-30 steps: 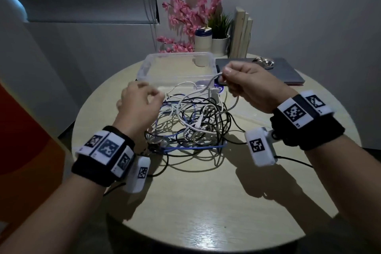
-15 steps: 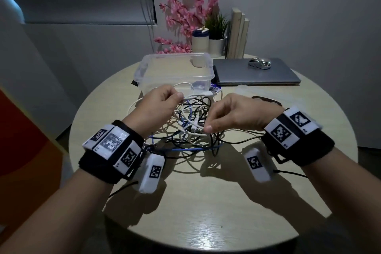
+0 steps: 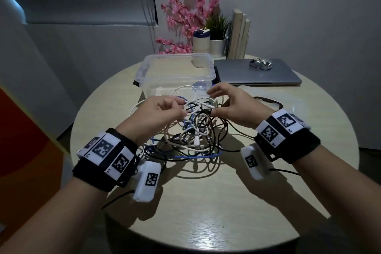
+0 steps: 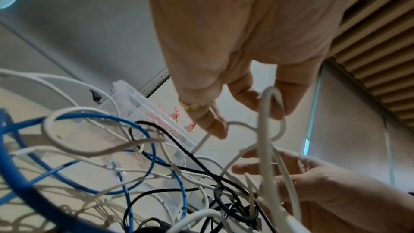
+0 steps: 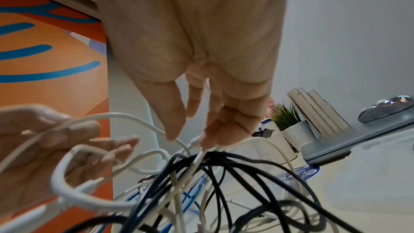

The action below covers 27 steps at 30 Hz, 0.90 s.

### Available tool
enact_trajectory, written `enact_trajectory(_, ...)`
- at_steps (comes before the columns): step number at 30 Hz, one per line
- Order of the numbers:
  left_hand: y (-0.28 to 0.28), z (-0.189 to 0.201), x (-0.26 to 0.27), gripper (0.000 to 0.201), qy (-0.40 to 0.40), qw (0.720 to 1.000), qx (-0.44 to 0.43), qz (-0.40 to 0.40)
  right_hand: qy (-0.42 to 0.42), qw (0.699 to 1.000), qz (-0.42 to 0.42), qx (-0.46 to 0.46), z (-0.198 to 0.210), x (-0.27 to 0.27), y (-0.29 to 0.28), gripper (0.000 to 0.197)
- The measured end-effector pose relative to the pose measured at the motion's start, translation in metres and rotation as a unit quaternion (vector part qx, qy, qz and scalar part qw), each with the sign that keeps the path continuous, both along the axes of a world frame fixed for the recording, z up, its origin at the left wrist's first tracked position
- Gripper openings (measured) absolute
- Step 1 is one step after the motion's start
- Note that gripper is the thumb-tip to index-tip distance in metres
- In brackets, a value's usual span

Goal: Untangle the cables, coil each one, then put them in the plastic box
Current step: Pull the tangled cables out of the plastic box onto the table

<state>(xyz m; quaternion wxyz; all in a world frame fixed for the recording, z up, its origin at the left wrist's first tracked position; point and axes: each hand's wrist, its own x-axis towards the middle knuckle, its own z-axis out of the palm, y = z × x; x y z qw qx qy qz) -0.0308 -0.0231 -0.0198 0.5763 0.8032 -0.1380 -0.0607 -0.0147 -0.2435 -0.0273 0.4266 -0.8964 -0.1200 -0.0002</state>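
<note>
— Where is the tangle of cables (image 3: 191,130) found?
— On the table (image 3: 206,202), before the plastic box (image 3: 177,72); no cable is seen inside.
— And each hand?
— White strands are pinched by the left hand (image 3: 158,113) and right hand (image 3: 233,107).

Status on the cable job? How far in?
Done: nothing. The clear plastic box holds no coiled cable. In hand: the left hand pinches a white cable, and the right hand pinches strands at the top of the white, black and blue cable tangle on the round table. Left: separating, coiling and boxing every cable.
</note>
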Motion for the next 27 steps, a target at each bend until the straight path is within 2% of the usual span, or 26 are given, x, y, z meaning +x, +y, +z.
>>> enact_trajectory(4, -0.002, 0.006, -0.002, 0.016, -0.083, 0.996, -0.003, 0.023, 0.001, 1.000, 0.027, -0.011, -0.005, 0.003, 0.010, 0.034)
enact_trajectory(6, 0.001, 0.007, -0.001, 0.015, -0.136, 0.990, 0.040, 0.028, 0.015, 1.000, 0.019, -0.015, -0.009, 0.006, 0.013, 0.032)
enact_trajectory(10, 0.012, 0.008, 0.005, 0.013, -0.262, 0.949, 0.161, 0.064, 0.029, 0.998, -0.018, -0.051, -0.015, 0.011, 0.011, 0.023)
enact_trajectory(12, 0.019, 0.009, 0.008, 0.010, -0.300, 0.924, 0.222, 0.078, 0.019, 0.996, -0.025, -0.088, -0.016, 0.011, 0.008, 0.018)
enact_trajectory(15, 0.028, 0.008, 0.011, 0.013, -0.274, 0.903, 0.321, 0.076, 0.034, 0.994, 0.004, -0.108, -0.016, 0.008, 0.004, 0.021)
enact_trajectory(17, 0.031, 0.007, 0.011, 0.016, -0.235, 0.901, 0.359, 0.068, 0.042, 0.993, 0.029, -0.105, -0.015, 0.005, 0.006, 0.018)
enact_trajectory(19, 0.032, 0.005, 0.010, 0.017, -0.193, 0.901, 0.384, 0.050, 0.046, 0.992, 0.038, -0.107, -0.015, 0.003, 0.010, 0.029)
enact_trajectory(21, 0.031, 0.001, 0.010, 0.020, -0.158, 0.898, 0.409, 0.028, 0.050, 0.988, 0.024, -0.147, -0.017, 0.004, 0.015, 0.043)
enact_trajectory(22, 0.030, 0.000, 0.009, 0.025, -0.143, 0.897, 0.417, 0.016, 0.048, 0.984, 0.017, -0.171, -0.018, 0.005, 0.016, 0.043)
enact_trajectory(24, 0.030, -0.005, 0.010, 0.038, -0.120, 0.893, 0.433, -0.012, 0.044, 0.980, 0.009, -0.194, -0.019, 0.006, 0.019, 0.031)
enact_trajectory(27, 0.029, -0.015, 0.010, 0.066, -0.107, 0.883, 0.451, -0.074, 0.044, 0.986, 0.010, -0.159, -0.018, 0.006, 0.020, 0.013)
